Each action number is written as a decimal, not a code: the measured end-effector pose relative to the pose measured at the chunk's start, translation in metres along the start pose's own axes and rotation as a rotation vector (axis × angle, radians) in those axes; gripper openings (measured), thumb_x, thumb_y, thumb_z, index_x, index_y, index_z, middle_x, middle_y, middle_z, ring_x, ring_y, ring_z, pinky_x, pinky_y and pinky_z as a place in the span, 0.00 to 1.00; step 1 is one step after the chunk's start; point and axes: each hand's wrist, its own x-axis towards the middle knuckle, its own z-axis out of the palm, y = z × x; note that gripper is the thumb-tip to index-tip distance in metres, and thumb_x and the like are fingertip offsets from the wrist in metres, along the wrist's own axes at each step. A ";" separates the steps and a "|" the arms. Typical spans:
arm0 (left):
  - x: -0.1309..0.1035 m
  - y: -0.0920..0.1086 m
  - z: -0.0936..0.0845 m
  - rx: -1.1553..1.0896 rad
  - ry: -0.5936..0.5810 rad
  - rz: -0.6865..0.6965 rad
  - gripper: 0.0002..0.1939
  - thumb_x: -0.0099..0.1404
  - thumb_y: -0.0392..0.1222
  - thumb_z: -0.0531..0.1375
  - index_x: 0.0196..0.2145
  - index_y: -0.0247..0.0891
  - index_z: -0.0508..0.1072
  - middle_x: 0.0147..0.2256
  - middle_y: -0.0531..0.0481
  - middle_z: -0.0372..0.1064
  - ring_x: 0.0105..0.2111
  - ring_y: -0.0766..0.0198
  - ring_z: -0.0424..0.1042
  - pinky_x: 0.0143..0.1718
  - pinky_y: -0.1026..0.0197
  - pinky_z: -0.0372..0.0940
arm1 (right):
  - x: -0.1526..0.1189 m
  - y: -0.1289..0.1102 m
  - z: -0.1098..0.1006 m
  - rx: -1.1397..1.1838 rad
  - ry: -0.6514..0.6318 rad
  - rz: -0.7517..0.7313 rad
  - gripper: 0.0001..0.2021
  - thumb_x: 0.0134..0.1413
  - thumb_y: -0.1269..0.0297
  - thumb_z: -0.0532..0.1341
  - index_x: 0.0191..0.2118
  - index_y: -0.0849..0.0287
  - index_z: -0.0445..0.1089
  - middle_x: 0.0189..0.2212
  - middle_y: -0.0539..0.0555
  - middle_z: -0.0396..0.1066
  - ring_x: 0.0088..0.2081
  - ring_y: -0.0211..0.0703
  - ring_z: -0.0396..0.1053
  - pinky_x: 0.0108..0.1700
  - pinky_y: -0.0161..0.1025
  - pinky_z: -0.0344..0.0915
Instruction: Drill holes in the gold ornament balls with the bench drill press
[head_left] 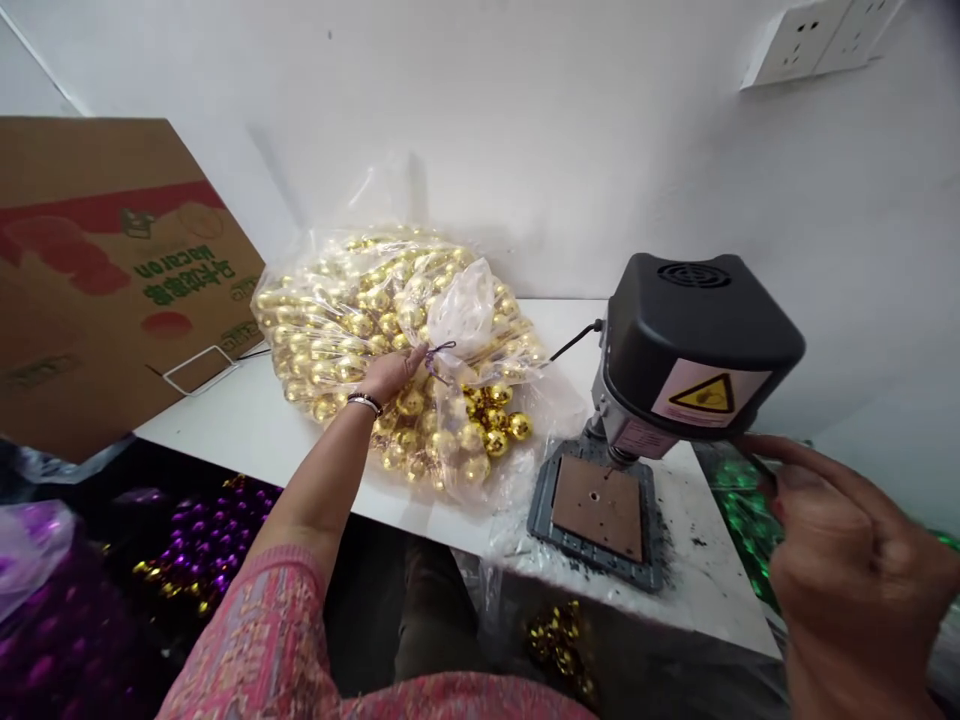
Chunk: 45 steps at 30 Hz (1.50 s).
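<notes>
A clear plastic bag (pixel 330 300) full of shiny gold balls (pixel 495 418) lies on the table, its neck bunched and bound with a thin purple tie (pixel 441 350). My left hand (pixel 391 374) grips the bag beside that tie, fingertips at the gathered plastic. Several balls show more brightly at the bag's right front. To the right stands a small black bench drill press (pixel 705 330) with a warning label, over a brown board (pixel 600 505) on its grey base. My right hand (pixel 847 545) is curled at the machine's right side, index finger reaching its lower edge; what the fingers pinch is unclear.
A white table (pixel 217 430) stands against the wall. Left is a cardboard box (pixel 112 260) with a white wire frame (pixel 201 372) by it. Purple balls (pixel 206 540) lie below left, green ones (pixel 746 500) right. Sockets (pixel 817 42) are above; a black cable (pixel 576 342) leaves the machine.
</notes>
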 end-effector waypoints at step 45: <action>-0.196 0.148 0.116 -1.146 -0.519 0.152 0.34 0.55 0.46 0.68 0.57 0.36 0.63 0.40 0.48 0.71 0.31 0.67 0.70 0.34 0.62 0.65 | 0.000 -0.008 0.002 0.230 -0.169 -0.250 0.14 0.61 0.62 0.54 0.37 0.58 0.77 0.32 0.51 0.78 0.33 0.34 0.73 0.39 0.34 0.68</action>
